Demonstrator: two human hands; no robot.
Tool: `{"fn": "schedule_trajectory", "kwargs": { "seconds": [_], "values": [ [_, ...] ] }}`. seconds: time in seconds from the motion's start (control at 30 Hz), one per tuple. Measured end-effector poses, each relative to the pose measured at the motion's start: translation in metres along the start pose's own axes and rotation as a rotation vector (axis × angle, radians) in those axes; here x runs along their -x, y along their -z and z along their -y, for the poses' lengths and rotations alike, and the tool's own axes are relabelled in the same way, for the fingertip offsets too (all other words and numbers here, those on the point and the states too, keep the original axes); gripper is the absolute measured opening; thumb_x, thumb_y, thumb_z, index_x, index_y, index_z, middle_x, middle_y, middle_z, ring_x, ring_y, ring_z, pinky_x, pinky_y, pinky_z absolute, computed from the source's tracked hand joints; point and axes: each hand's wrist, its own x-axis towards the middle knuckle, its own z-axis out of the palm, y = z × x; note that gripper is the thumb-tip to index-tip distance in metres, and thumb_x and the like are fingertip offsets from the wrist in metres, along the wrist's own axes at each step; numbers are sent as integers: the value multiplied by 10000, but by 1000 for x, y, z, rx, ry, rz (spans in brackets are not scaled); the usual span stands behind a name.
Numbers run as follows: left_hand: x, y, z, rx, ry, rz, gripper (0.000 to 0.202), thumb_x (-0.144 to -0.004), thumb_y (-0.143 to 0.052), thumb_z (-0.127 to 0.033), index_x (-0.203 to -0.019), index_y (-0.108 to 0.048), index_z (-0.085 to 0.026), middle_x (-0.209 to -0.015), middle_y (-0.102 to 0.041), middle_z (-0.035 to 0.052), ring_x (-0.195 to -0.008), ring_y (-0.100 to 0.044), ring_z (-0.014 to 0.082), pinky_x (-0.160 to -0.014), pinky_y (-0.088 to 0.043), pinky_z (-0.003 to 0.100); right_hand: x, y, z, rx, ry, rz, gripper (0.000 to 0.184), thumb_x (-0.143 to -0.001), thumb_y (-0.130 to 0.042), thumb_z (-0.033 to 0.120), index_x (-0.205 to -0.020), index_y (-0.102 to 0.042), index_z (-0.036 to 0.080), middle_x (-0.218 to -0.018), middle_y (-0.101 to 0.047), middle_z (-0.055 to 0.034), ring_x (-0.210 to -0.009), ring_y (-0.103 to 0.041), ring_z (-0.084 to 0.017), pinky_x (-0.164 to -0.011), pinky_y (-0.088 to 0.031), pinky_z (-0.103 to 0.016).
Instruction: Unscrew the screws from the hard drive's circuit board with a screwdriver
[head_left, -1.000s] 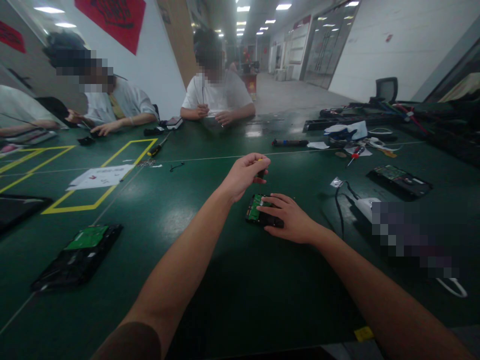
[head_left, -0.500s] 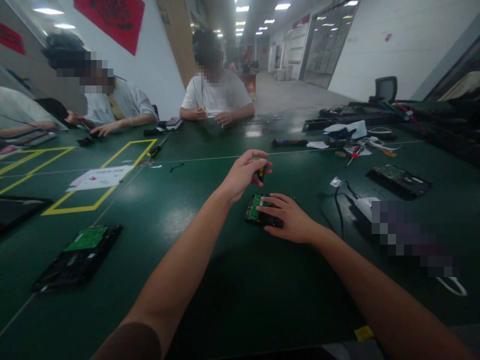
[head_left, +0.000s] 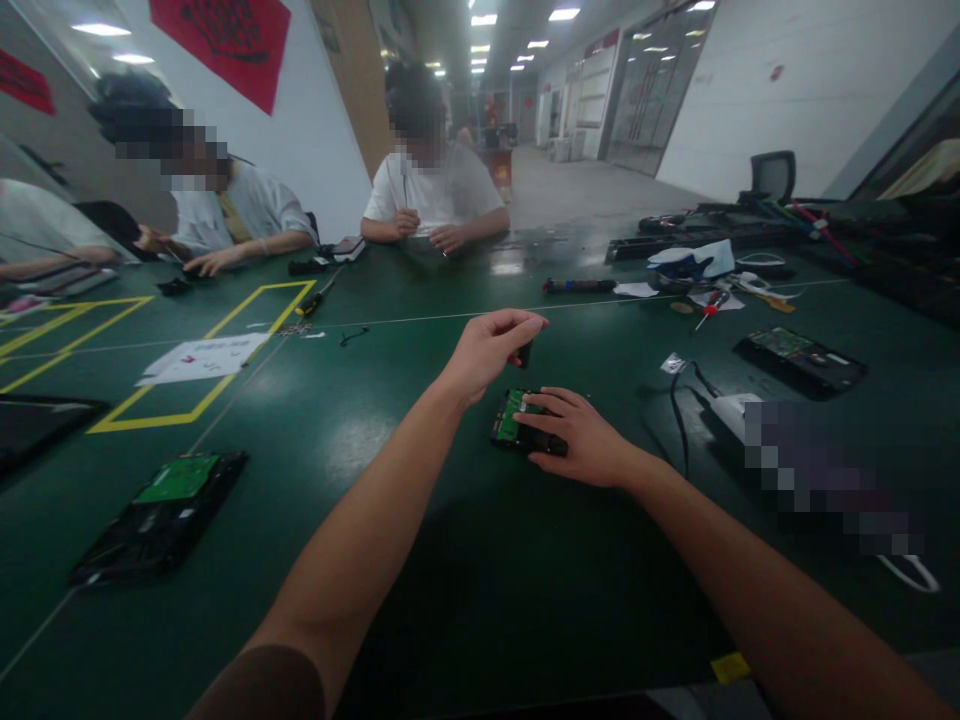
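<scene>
My left hand (head_left: 491, 352) is closed with its fingertips pinched together above the far side of a hard drive. Between its fingers shows the dark handle of a screwdriver (head_left: 526, 354); its tip is hidden from me. Lying on the table under my right hand (head_left: 581, 435) is the hard drive (head_left: 509, 420), black with a green circuit board facing up. My right hand holds it against the table, fingers spread across the board and thumb along the near edge. Those fingers hide much of the drive's right part.
Black units with boards lie at left (head_left: 165, 515) and right (head_left: 799, 360). A white power strip (head_left: 731, 405) with a dark cable is right of my hand. Yellow tape (head_left: 142, 427) frames a paper sheet (head_left: 202, 358). Farther off are a red screwdriver (head_left: 711, 310) and co-workers (head_left: 439, 195).
My left fingers, spread around the screwdriver handle before, have come together over its top, and the handle's yellow part no longer shows. My right hand and the hard drive stay in place.
</scene>
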Motion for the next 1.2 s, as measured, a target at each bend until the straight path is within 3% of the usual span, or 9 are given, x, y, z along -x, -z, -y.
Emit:
{"fn": "schedule_trajectory", "kwargs": {
  "seconds": [0.2,0.43,0.77,0.9,1.0,1.2],
  "values": [
    [0,0,1,51,21,46,194,-888,-694,-331,-1025,-735,-200,-953,-705,50,-784,-640,122,-532,-447,201,0,0,0,11,8,4,591,-895,-709,461,-1461,-587,344,-1564,-509,-61,-1461,-393,-395,-1180,-338,-646],
    [-1,-2,-1,206,128,0,115,-882,-640,-280,-928,-583,-191,-1032,-706,70,-879,-726,186,-556,-494,231,0,1,0,9,4,1,583,-882,-721,450,-1442,-609,330,-1546,-529,-75,-1447,-413,-398,-1178,-338,-646],
    [0,1,-4,24,19,-3,207,-900,-567,-275,-885,-749,-177,-1010,-697,84,-890,-613,167,-579,-486,223,0,0,-1,16,6,-1,596,-883,-721,465,-1451,-600,334,-1561,-517,-64,-1453,-412,-399,-1191,-331,-640],
    [-1,1,-5,118,56,14,177,-907,-557,-244,-976,-711,-193,-921,-655,55,-832,-628,156,-591,-517,234,-1,-1,-1,23,8,7,598,-888,-715,460,-1458,-594,325,-1560,-516,-73,-1451,-416,-399,-1189,-331,-642],
    [-1,1,-5,166,72,27,150,-924,-536,-240,-941,-676,-190,-934,-654,56,-839,-645,154,-636,-550,256,-1,-1,-2,28,11,6,602,-885,-719,458,-1458,-593,323,-1562,-515,-73,-1452,-414,-397,-1189,-330,-644],
    [-1,0,0,89,36,16,161,-908,-659,-348,-911,-663,-187,-910,-658,51,-807,-618,136,-618,-504,232,0,-1,-1,26,5,5,599,-889,-718,463,-1459,-589,329,-1564,-512,-67,-1462,-400,-395,-1189,-331,-644]
  ]
}}
